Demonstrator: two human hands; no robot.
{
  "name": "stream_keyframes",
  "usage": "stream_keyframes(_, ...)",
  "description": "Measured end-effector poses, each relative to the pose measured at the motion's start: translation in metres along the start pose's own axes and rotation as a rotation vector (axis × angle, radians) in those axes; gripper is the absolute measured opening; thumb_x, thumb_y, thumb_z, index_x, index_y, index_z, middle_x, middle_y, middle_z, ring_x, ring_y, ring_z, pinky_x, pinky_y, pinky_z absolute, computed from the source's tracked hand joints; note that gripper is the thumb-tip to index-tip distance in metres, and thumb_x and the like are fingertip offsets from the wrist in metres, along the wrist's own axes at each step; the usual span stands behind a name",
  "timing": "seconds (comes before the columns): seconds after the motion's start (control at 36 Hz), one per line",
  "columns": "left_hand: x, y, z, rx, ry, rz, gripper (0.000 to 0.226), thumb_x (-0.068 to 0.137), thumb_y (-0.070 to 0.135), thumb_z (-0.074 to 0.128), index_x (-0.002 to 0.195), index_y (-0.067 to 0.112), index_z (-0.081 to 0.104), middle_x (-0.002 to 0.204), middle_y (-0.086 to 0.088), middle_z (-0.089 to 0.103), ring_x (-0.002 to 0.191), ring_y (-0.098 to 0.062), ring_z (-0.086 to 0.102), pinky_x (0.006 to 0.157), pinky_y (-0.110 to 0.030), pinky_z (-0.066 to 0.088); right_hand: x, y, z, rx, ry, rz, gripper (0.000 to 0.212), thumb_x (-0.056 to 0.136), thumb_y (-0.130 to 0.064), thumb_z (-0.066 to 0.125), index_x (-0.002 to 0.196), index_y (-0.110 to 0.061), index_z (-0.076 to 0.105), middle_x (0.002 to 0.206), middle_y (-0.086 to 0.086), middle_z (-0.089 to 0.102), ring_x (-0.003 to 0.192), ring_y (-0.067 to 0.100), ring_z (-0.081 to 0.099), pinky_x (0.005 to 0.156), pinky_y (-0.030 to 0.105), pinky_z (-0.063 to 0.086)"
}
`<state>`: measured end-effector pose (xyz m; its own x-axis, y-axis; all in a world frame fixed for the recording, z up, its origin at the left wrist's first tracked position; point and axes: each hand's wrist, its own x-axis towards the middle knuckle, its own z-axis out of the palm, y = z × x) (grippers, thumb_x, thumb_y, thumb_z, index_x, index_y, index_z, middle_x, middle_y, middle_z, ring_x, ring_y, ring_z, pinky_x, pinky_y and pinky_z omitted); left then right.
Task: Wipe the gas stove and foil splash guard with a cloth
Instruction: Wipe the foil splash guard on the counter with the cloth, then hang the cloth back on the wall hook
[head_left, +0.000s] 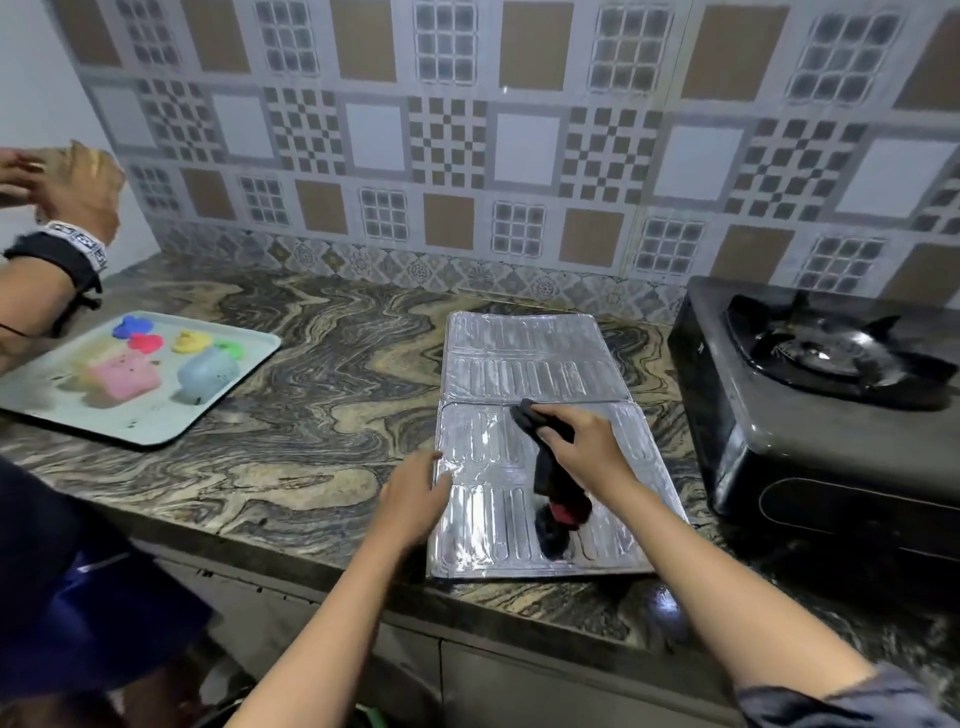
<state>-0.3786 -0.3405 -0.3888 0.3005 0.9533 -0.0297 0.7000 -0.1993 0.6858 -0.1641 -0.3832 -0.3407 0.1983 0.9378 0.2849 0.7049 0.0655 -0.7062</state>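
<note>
Lying under right hand (587, 447): cloth (545, 467)

Gas stove (810, 410) at 3 o'clock: right side cut off by frame edge; one burner visible, knobs not discernible. Cloth (550, 467): middle hidden under right hand (587, 452); lower end a dark-and-red blur. Second person's hand (62, 192) at 9 o'clock: motion-blurred, fingers cropped, held object unidentifiable. Tray (156, 431): left corner hidden behind that arm. Coloured shapes (156, 353) on it too soft to name.
</note>
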Motion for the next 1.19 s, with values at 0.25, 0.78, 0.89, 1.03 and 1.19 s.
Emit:
stream_keyframes(0.25, 0.039, 0.097, -0.036, -0.673, 0.086, 0.283, 0.033, 0.092, 0.024, 0.055, 0.124, 0.015, 0.056, 0.113, 0.005, 0.063, 0.105, -0.007, 0.060, 0.081, -0.012, 0.048, 0.035, -0.049, -0.022, 0.106, 0.163, -0.180, 0.027, 0.082, -0.001, 0.064, 0.108, -0.004, 0.068, 0.105, 0.013, 0.070, 0.098, 0.023, 0.066, 0.089, 0.035, 0.052)
stream_keyframes(0.78, 0.077, 0.139, -0.082, -0.613, 0.313, 0.431, 0.012, 0.086, 0.007, 0.060, 0.092, 0.014, 0.068, 0.084, -0.004, 0.069, 0.076, -0.016, 0.064, 0.077, -0.032, 0.054, 0.069, -0.079, -0.077, -0.036, 0.216, -0.215, 0.030, 0.083, -0.010, 0.062, 0.113, -0.011, 0.063, 0.107, 0.009, 0.066, 0.092, 0.015, 0.057, 0.082, 0.023, 0.045)
stream_keyframes(0.89, 0.077, 0.152, -0.087, -0.596, 0.321, 0.468, 0.009, 0.088, 0.011, 0.058, 0.092, 0.015, 0.065, 0.080, 0.004, 0.066, 0.074, -0.011, 0.061, 0.068, -0.021, 0.049, 0.080, -0.085, -0.090, -0.113, 0.221, -0.202, 0.020, 0.088, -0.013, 0.058, 0.104, -0.006, 0.067, 0.105, 0.014, 0.064, 0.100, 0.024, 0.057, 0.082, 0.021, 0.036)
stream_keyframes(1.03, 0.084, 0.159, -0.077, -0.604, 0.294, 0.486, 0.006, 0.090, 0.019, 0.057, 0.085, 0.018, 0.056, 0.073, 0.005, 0.057, 0.068, -0.012, 0.053, 0.066, -0.028, 0.045, 0.090, -0.095, -0.109, -0.072, 0.324, -0.183, 0.019, 0.089, -0.018, 0.058, 0.101, -0.006, 0.067, 0.102, 0.015, 0.056, 0.094, 0.020, 0.052, 0.082, 0.021, 0.037)
stream_keyframes(1.19, 0.088, 0.164, -0.053, -0.676, 0.084, 0.554, 0.019, 0.083, 0.015, 0.068, 0.089, 0.027, 0.055, 0.081, 0.005, 0.056, 0.076, -0.012, 0.053, 0.069, -0.022, 0.045, 0.102, -0.099, -0.137, -0.041, 0.445, -0.168, 0.017, 0.089, -0.013, 0.057, 0.101, -0.003, 0.065, 0.111, 0.010, 0.057, 0.101, 0.013, 0.050, 0.086, 0.015, 0.034)
